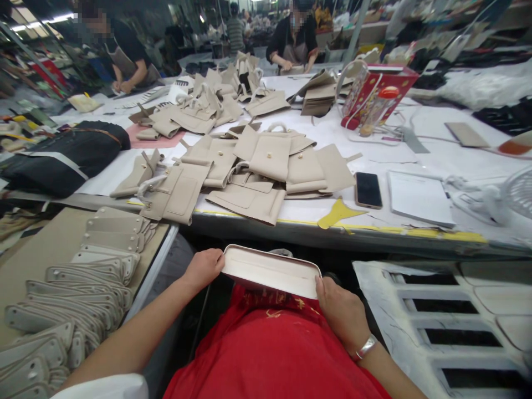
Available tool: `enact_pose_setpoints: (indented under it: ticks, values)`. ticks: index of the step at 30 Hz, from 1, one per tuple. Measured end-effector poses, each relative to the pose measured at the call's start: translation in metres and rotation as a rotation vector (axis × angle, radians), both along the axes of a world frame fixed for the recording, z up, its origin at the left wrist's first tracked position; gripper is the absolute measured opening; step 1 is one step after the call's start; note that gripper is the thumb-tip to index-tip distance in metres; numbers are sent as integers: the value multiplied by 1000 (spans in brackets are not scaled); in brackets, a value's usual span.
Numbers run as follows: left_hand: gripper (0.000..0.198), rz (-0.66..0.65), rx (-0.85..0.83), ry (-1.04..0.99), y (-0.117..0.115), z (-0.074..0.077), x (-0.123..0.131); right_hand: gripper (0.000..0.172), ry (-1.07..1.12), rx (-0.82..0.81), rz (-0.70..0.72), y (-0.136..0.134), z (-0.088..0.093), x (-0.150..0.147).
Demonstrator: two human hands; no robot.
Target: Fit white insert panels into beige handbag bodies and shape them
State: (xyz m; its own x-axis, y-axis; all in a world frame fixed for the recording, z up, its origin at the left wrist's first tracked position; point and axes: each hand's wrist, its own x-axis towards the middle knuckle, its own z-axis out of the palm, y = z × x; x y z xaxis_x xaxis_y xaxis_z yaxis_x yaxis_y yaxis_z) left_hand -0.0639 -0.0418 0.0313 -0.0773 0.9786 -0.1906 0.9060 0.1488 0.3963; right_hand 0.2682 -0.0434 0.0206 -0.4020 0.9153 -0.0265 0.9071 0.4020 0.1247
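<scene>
My left hand (pixel 203 269) and right hand (pixel 337 310) hold a cream bag panel (pixel 271 271) by its ends over my red top (pixel 270 343), fingers (pixel 319 286) closed on it. Ahead, a long white table (pixel 399 138) carries heaps of beige bag pieces (pixel 257 166) and a phone (pixel 368 190). Stacked flaps (pixel 83 288) lie at my left; co-workers (pixel 293 36) work across the table in a crowded workshop.

1. A long white-topped work table (pixel 399 155) fills the middle, with yellow tape along its near edge.
2. A lower tan-topped table (pixel 37 249) with a pale metal edge stands at left.
3. Metal shelving (pixel 29 61) lines the far left.
4. Fluorescent ceiling lights (pixel 41 19) shine overhead.
5. A grey upright pole (pixel 355 33) rises beyond the table.
</scene>
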Motion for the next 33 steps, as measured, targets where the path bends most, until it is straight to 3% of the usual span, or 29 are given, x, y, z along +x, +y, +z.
enact_pose_setpoints:
  ticks: [2,4,8,10,15,19,23,27,30,33]
  values:
    - [23,4,13,-37,-4,-3,-2,31,19,18,-3,0,-1,0]
    - [29,68,-18,-217,-7,-8,-6,32,21,19,10,0,-3,1]
    - [34,331,-147,-865,-13,-23,-15,29,6,17,33,0,-5,2]
    - [32,399,-169,-1044,-12,-30,-17,26,-24,14,66,0,-5,3]
    - [37,391,-242,-1150,-3,-33,-15,25,-97,-40,65,1,-3,3]
    - [36,312,-332,-1129,6,-27,-16,25,-92,-34,96,2,-6,3]
    - [37,219,-401,-1031,14,-23,-27,27,-37,-52,32,4,-3,0]
    - [36,40,-372,-618,26,-10,-32,33,52,-79,-125,3,6,-4]
    - [31,-132,-103,-244,30,5,0,36,106,-92,-199,3,10,-4]
    - [26,-422,215,-239,18,16,63,37,133,-113,-248,2,10,-4]
